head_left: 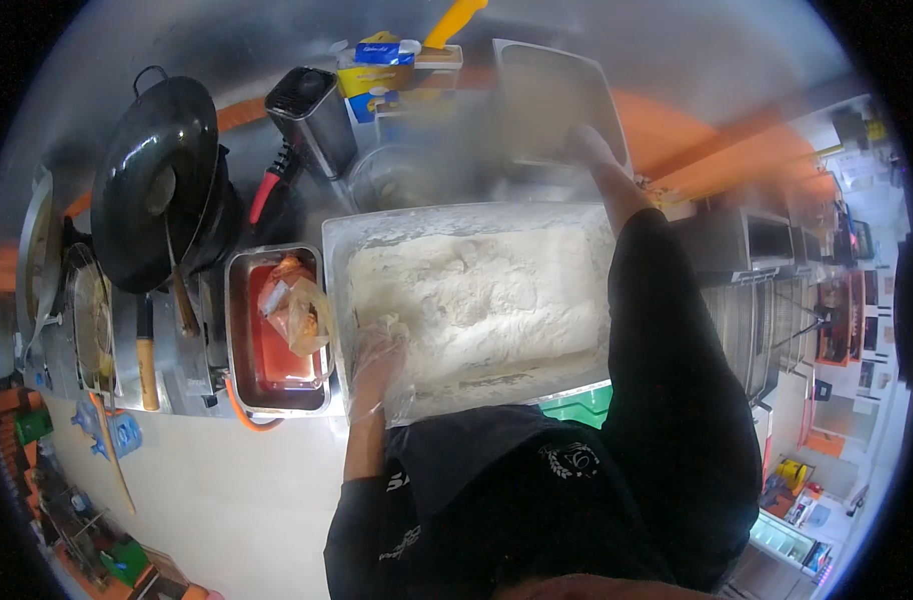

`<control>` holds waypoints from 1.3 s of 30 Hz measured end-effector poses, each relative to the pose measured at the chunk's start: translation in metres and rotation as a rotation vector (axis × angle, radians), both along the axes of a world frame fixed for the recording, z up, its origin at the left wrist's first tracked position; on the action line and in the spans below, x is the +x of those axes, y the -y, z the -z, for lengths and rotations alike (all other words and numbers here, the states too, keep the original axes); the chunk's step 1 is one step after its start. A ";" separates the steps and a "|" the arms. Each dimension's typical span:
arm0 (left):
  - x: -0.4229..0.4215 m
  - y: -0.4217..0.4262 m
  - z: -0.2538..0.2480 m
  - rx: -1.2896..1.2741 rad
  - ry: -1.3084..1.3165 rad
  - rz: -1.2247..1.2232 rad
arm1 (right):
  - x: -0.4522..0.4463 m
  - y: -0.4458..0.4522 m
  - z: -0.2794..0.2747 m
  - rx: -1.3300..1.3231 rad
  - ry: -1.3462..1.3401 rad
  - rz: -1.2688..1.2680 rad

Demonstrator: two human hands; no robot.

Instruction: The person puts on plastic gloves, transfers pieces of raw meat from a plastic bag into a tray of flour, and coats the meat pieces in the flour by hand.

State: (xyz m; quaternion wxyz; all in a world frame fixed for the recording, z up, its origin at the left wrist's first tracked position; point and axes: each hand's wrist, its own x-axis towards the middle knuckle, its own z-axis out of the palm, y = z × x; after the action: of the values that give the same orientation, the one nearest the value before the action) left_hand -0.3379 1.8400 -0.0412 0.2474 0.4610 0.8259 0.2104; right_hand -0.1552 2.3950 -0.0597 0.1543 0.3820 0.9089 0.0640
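Observation:
A big rectangular tub (576, 375) of white flour (481, 275) lies in front of me. My left hand (380, 358), in a clear plastic glove, is over the tub's left end by the flour; its fingers are blurred under the loose plastic. My right hand (594, 150) reaches out to a shallow rectangular pan (556, 95) behind the tub, near its lower right side. That hand looks hazy, and I cannot tell whether its fingers grip the pan.
Left of the tub stands a metal container (241, 370) with red liquid and a plastic bag (301, 310). Beyond are a black wok (126, 190) with a ladle (171, 250), a red-handled knife (266, 195), a knife block (311, 115) and a yellow-and-blue box (371, 75).

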 end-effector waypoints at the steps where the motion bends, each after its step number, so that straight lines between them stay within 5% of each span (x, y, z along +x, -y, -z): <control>1: 0.001 0.006 0.003 0.014 -0.046 0.052 | -0.002 0.003 -0.002 0.001 0.003 -0.013; 7: -0.003 0.020 0.049 0.027 -0.929 0.473 | -0.003 -0.009 0.003 0.122 0.087 -0.183; 9: -0.002 0.022 0.053 0.027 -1.074 0.520 | -0.002 -0.005 -0.007 0.059 -0.080 -0.074; 13: -0.007 0.025 0.068 0.128 -1.000 0.524 | -0.011 0.050 -0.085 -0.161 -0.464 0.078; 15: -0.007 0.021 0.058 0.140 -1.061 0.515 | -0.007 0.038 -0.088 -0.048 -0.570 -0.116; 21: -0.004 0.018 0.053 0.165 -1.082 0.443 | 0.005 -0.013 -0.080 0.120 -0.370 -0.198; 24: -0.005 0.019 0.047 0.197 -1.029 0.432 | 0.011 -0.007 -0.090 0.048 -0.547 -0.031; 30: -0.006 0.029 0.066 0.201 -0.964 0.462 | -0.002 0.039 -0.130 -0.013 -0.335 0.080; 32: -0.006 0.025 0.069 0.199 -0.815 0.425 | 0.004 0.009 -0.103 0.076 -0.272 -0.107; 35: -0.011 0.021 0.079 0.305 -0.956 0.455 | 0.013 -0.008 -0.091 0.070 -0.390 -0.123; 38: -0.006 0.014 0.074 -0.063 -0.874 0.521 | 0.001 0.017 -0.111 0.112 -0.398 0.030; 39: -0.007 0.015 0.078 0.049 -0.934 0.518 | -0.003 0.029 -0.119 0.143 -0.362 0.087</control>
State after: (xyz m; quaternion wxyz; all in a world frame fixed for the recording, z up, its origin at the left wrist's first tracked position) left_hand -0.3451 1.8253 -0.1188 -0.1135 0.6999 0.7021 -0.0656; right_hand -0.1582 2.3664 0.0589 -0.0366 0.4362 0.8976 0.0518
